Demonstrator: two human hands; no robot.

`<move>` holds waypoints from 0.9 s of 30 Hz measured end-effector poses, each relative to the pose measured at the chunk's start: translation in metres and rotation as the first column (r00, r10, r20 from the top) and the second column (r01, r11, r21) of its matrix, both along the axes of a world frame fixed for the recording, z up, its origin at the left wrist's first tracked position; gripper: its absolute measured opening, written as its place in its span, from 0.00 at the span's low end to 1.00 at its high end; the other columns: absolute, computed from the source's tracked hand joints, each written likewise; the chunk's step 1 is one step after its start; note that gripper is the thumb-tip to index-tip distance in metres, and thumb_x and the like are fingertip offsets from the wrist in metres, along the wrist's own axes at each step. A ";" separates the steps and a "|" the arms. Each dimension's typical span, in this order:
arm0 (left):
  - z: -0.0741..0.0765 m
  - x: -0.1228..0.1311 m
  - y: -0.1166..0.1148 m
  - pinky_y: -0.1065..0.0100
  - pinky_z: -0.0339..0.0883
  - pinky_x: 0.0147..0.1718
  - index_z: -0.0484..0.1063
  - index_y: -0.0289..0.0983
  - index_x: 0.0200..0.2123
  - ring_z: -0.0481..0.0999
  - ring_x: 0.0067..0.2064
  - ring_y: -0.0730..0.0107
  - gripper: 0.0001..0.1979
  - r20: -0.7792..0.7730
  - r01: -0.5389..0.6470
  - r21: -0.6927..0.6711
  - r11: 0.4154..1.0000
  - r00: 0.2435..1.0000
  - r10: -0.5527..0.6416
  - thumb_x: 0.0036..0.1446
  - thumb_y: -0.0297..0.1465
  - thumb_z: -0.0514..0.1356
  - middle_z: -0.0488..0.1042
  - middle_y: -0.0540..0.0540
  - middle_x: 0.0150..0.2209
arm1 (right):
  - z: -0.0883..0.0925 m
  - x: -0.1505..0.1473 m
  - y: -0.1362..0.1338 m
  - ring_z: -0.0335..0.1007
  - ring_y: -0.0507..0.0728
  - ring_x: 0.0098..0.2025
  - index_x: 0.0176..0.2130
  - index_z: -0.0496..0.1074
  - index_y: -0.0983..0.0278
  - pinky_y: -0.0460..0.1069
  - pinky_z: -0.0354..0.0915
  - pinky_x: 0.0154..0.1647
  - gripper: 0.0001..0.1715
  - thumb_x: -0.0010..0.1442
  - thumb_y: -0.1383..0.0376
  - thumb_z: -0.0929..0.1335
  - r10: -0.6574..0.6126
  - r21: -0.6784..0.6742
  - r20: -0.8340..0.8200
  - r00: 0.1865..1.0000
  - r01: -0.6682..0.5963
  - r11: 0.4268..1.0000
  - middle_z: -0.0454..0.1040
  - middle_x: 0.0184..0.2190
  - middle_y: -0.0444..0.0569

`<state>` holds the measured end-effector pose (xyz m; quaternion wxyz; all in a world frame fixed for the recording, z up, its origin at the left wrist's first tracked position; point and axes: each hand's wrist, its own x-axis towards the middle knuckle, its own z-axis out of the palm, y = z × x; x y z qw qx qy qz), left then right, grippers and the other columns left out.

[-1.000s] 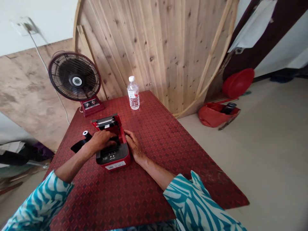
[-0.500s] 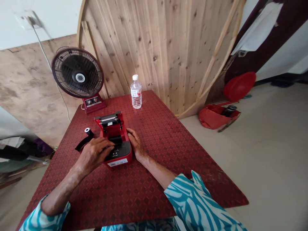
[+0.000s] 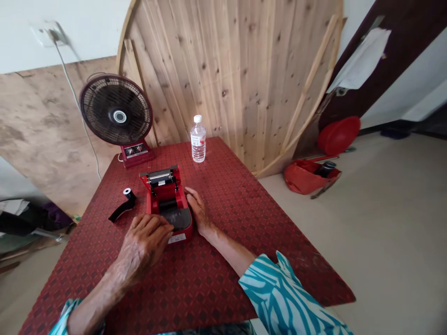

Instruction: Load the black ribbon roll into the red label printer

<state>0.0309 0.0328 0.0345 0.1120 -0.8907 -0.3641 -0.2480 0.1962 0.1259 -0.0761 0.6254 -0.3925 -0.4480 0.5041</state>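
Observation:
A red and black printer-like device point(image 3: 181, 217) sits on the red patterned table point(image 3: 237, 209), its lid raised at the back and a dark roller or roll inside. My left hand point(image 3: 148, 235) is over the device's near left part, fingers bent together at the dark front panel; what they hold, if anything, is hidden. My right hand point(image 3: 198, 209) rests against the device's right side, thumb and fingers along the red casing. Left of the device lies a small roll of black ribbon point(image 3: 128, 200) with a white core and a loose tail.
Behind the device stand a dark red fan point(image 3: 117, 114) and a clear plastic bottle point(image 3: 198, 142) with a white cap. A round wooden board point(image 3: 230, 83) leans on the wall. On the floor at right are a red bag point(image 3: 303, 177) and a red basin point(image 3: 338, 135).
My left hand has moved toward me and slightly right, from the device's middle to its near edge. My right hand stays at the device's side. The view has shifted slightly.

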 end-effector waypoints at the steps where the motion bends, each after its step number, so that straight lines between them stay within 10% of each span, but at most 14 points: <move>1: -0.002 0.000 -0.001 0.61 0.63 0.41 0.75 0.38 0.39 0.76 0.39 0.64 0.08 0.006 0.003 0.016 1.000 1.000 -0.003 0.65 0.27 0.55 0.79 0.45 0.37 | 0.004 0.000 0.007 0.65 0.59 0.58 0.51 0.72 0.54 0.57 0.59 0.61 0.24 0.60 0.48 0.64 -0.006 -0.006 -0.005 1.000 0.006 1.000 0.74 0.53 0.46; 11: -0.015 -0.001 -0.011 0.60 0.65 0.44 0.74 0.36 0.45 0.77 0.42 0.62 0.09 0.090 -0.011 0.116 0.993 0.996 0.001 0.63 0.26 0.57 0.80 0.44 0.39 | 0.065 -0.005 0.058 0.72 0.61 0.48 0.35 0.77 0.59 0.56 0.63 0.51 0.31 0.54 0.38 0.62 0.091 -0.038 -0.029 0.995 -0.093 0.995 0.79 0.38 0.48; 18: -0.025 -0.002 -0.012 0.58 0.66 0.47 0.75 0.38 0.46 0.77 0.44 0.61 0.10 0.133 -0.023 0.092 0.995 0.991 0.011 0.62 0.26 0.58 0.80 0.43 0.40 | 0.049 0.005 0.012 0.70 0.60 0.48 0.31 0.76 0.58 0.56 0.61 0.55 0.11 0.48 0.56 0.71 0.034 -0.059 -0.012 0.999 -0.035 0.998 0.78 0.40 0.44; 23: -0.023 -0.013 -0.009 0.58 0.67 0.47 0.76 0.40 0.45 0.77 0.44 0.61 0.10 0.229 -0.003 -0.039 0.999 0.973 0.012 0.62 0.29 0.58 0.80 0.43 0.41 | 0.036 0.007 -0.006 0.72 0.59 0.46 0.41 0.75 0.56 0.56 0.65 0.52 0.18 0.48 0.59 0.71 0.082 -0.118 -0.046 0.996 -0.087 0.989 0.79 0.42 0.43; 27: -0.019 -0.035 0.015 0.63 0.70 0.42 0.74 0.39 0.47 0.76 0.44 0.62 0.12 0.498 -0.118 -0.327 0.938 0.822 0.277 0.64 0.35 0.55 0.77 0.43 0.42 | 0.039 0.005 -0.008 0.72 0.60 0.50 0.43 0.74 0.56 0.57 0.65 0.55 0.20 0.48 0.60 0.71 0.082 -0.124 -0.094 0.992 -0.093 0.988 0.78 0.45 0.44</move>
